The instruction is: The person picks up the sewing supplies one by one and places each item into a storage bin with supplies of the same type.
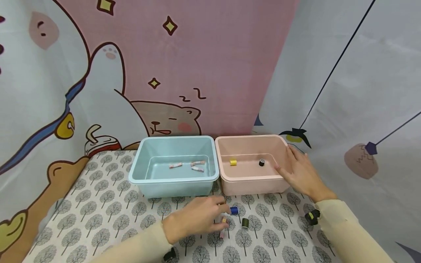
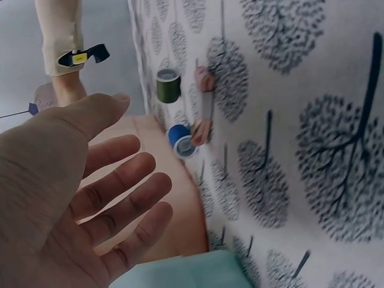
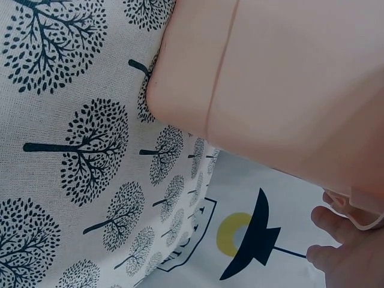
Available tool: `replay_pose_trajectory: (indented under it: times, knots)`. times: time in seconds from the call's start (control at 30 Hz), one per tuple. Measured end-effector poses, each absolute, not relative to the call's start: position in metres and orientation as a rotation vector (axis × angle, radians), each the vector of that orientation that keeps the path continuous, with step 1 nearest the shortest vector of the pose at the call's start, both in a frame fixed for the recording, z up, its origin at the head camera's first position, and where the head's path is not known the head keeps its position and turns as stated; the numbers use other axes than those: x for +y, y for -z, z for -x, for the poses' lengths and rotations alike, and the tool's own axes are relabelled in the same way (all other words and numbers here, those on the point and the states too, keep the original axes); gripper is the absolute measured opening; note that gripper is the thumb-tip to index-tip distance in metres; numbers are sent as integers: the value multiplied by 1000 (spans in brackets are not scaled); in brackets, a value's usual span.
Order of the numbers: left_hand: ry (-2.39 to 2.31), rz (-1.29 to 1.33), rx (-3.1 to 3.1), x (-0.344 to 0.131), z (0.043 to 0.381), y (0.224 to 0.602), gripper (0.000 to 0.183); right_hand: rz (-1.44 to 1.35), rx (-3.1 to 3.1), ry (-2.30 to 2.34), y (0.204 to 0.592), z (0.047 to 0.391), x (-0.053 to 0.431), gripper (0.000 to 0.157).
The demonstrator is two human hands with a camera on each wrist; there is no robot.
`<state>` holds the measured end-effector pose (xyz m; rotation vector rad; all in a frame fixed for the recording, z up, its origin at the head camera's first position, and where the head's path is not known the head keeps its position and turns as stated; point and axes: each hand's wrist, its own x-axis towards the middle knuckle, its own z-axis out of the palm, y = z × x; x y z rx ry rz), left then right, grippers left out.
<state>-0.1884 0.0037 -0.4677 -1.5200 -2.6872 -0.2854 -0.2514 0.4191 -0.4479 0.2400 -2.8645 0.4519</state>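
Note:
My left hand (image 1: 200,217) hovers over the tablecloth with its fingers loosely spread, and the left wrist view shows its palm holding nothing. Close by its fingertips lie a blue thread spool (image 2: 180,140) and a small pink bundle with a pale middle band (image 2: 205,103). A dark green thread spool (image 2: 168,86) is just beyond them. My right hand (image 1: 304,175) grips the right wall of the pink bin (image 1: 253,184), thumb on the inside and fingers at the outer rim. Inside that bin are a yellow spool (image 1: 233,162) and a black spool (image 1: 261,162).
A light blue bin (image 1: 174,186) stands directly left of the pink one and holds several small pale bundles (image 1: 197,169). Both bins sit on a tree-print tablecloth (image 1: 112,210), near a cartoon-printed curtain (image 1: 223,65) at the back.

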Motion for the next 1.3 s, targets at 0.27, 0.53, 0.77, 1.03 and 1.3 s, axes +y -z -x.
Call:
replay_pose_trajectory:
  times: [0.27,0.53,0.77,1.03,1.3]
  knots:
    - [326,1483,-2792,12,185,484,45,-236,-2884,-446,448,252,421,104]
    - [320,1357,-2919,23,182,495,49,-239,-2891,-459,447,250,420,104]
    - [445,1345,-2952,23,183,498,35,-231,-2885,-469,448,251,420,105]
    - [614,1350,-2923,14,190,498,32,-240,-2870,-449,450,253,420,104]
    - [575,1347,-2912,8,191,498,28,-249,-2865,-455,449,251,420,104]
